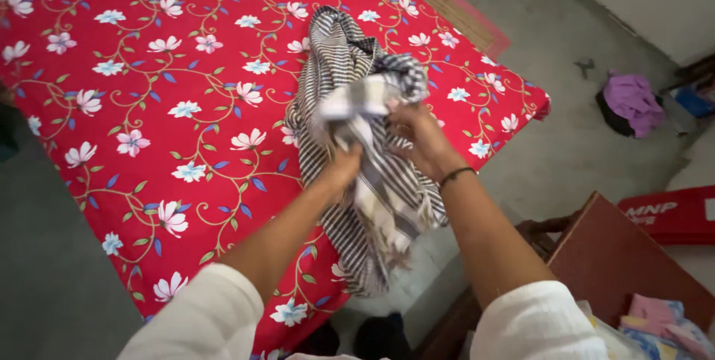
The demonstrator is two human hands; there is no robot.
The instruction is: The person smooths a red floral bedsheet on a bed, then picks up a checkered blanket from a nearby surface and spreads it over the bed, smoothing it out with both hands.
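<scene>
- Striped cloth (350,92), black-and-white with a pale checked band and a fringed end, is bunched up over the near right part of the bed; its upper half lies on the sheet and its lower end hangs past the bed's edge toward me.
- My left hand (344,165) is closed around a fold of the cloth near its middle, fingers curled tight into the fabric, so I see only the back of the hand and the knuckles.
- My right hand (417,137) grips the cloth just beside the left, fingers clamped on a gathered pale section; the two hands are close together but I cannot tell whether they touch.
- I see a thin dark band (456,175) around my right wrist, and white sleeves (201,315) pushed up on both arms.
- Beneath the cloth, the red bedsheet (149,92) with white and pink flowers and green vines covers the bed.
- To the right, on the grey floor (566,137), a purple garment (633,103) lies well apart from the bed.
- Near my right elbow stands a brown wooden piece of furniture (611,256), with a red box (666,215) behind it and some pink and blue fabric (663,323) at its near corner.
</scene>
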